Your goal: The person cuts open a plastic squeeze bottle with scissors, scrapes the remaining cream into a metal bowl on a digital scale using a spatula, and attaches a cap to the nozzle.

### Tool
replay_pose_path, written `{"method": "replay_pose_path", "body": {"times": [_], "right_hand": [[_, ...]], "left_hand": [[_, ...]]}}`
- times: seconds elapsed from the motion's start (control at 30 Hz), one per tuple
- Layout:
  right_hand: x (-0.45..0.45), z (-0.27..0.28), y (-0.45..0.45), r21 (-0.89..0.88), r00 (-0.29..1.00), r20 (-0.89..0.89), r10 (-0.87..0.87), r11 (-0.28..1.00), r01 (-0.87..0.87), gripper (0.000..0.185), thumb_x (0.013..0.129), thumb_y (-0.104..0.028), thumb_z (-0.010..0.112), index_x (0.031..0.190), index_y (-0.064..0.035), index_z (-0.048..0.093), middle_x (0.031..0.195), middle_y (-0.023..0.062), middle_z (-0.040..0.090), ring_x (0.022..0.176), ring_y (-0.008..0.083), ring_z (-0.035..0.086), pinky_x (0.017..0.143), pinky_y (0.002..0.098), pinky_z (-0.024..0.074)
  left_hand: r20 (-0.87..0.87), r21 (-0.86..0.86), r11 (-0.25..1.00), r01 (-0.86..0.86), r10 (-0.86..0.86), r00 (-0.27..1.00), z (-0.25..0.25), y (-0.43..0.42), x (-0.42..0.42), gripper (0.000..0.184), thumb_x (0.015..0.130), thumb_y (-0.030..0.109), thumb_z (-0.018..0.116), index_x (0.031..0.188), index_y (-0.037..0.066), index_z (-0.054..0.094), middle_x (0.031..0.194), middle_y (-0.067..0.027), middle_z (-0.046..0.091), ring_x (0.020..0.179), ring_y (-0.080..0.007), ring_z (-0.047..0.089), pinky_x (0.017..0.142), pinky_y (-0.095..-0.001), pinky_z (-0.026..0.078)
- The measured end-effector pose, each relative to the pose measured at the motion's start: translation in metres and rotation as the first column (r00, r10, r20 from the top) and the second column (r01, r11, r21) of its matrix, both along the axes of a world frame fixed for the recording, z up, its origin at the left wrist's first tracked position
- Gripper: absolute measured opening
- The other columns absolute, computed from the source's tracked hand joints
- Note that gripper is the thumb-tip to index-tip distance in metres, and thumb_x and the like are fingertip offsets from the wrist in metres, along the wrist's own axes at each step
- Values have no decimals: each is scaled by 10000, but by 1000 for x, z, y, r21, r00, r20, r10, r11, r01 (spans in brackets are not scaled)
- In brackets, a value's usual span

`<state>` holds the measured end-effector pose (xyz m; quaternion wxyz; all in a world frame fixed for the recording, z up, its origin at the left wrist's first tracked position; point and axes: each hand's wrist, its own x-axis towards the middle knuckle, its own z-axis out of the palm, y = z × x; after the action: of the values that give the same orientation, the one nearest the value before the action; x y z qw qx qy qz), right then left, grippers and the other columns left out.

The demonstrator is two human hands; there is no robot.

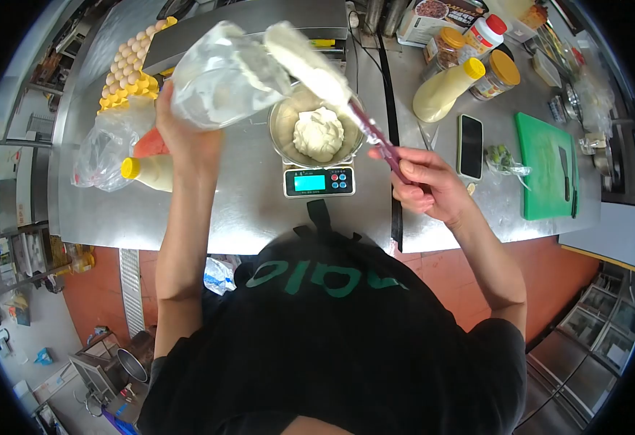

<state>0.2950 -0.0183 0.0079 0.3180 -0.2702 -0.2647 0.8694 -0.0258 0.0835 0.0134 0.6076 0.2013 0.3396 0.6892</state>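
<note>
My left hand (pixel 187 138) grips a clear plastic tub (pixel 219 87), tilted to the left of the bowl, with white cream smeared on its walls. In my right hand (pixel 429 181) is the dark red handle of a spatula (pixel 310 69), its blade coated in white cream and raised over the bowl near the tub's rim. Below them a metal bowl (pixel 282 134) holds a mound of white cream (pixel 319 135). The bowl rests on a digital kitchen scale (pixel 319 181) with a lit display whose digits I cannot read.
Egg trays (pixel 125 65), a plastic bag (pixel 107 152) and a yellow-capped bottle (pixel 151 172) lie at left. Right of the bowl are another yellow-capped squeeze bottle (pixel 444 90), jars (pixel 495 76), a phone (pixel 470 146) and a green cutting board (pixel 545 167) with a knife (pixel 565 174).
</note>
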Motion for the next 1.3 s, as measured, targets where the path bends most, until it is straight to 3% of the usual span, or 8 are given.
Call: {"method": "replay_pose_path", "body": {"times": [0.07,0.13,0.27,0.37,0.5,0.87,0.97,1.3], "right_hand": [[-6,-7,-7,297,937,257,-239,942,159,393,962,-170,515,1308,14,479,619,-30,401,485,47,333,416,200,257],[-6,-35,-15,755,536,501,-680,646,113,282,921,-110,581,1186,-14,595,666,5,536,527,109,468,473,258,364],[-9,-74,-23,924,215,346,-913,292,-246,309,843,-35,636,1150,-66,624,731,125,584,554,250,547,518,339,436],[-16,-97,-24,935,168,255,-952,198,-295,333,842,-38,635,1169,-96,620,712,108,569,539,262,546,505,363,435],[-21,-107,-24,837,126,454,-882,373,-401,389,848,-72,637,1222,-174,601,665,97,524,544,265,551,496,385,437],[-25,-71,-19,922,265,387,-883,360,-146,327,875,-79,623,1200,-106,616,829,123,647,604,241,596,566,318,472],[-16,-35,-18,786,347,590,-729,616,-45,317,884,-81,617,1200,-80,610,903,133,674,663,246,627,611,302,485],[-11,46,24,738,313,486,-816,191,-648,323,852,-89,629,1174,-109,625,688,96,588,552,267,548,506,372,433]], "left_hand": [[23,0,999,-33,33,999,-5,-6,-6,470,938,357,426,1290,48,468,1309,-96,506,1235,-252,460,1039,-422,355],[59,-9,1000,-10,11,998,-20,-12,-19,491,947,390,388,1317,73,450,1345,-84,472,1256,-261,434,1042,-434,347],[94,-137,990,-29,43,995,-25,-27,-19,486,947,398,378,1320,97,455,1343,-71,480,1257,-261,439,1037,-435,356],[114,-204,978,-32,56,992,-27,-34,-12,488,948,377,335,1344,112,442,1357,-80,461,1268,-291,427,1043,-496,347],[114,-209,978,-22,47,992,-31,-33,-10,480,948,383,336,1323,115,467,1329,-76,493,1243,-294,456,1027,-504,365],[142,-142,990,-13,33,989,-40,-37,-20,491,944,401,367,1321,104,468,1329,-72,497,1246,-286,455,1039,-462,357],[158,-167,986,-9,36,987,-39,-36,-22,498,943,409,388,1320,93,467,1329,-78,498,1249,-279,453,1039,-451,358],[76,-181,983,37,-24,997,-38,-28,-16,441,919,351,498,1231,39,510,1231,-96,566,1169,-233,526,989,-403,418]]}}
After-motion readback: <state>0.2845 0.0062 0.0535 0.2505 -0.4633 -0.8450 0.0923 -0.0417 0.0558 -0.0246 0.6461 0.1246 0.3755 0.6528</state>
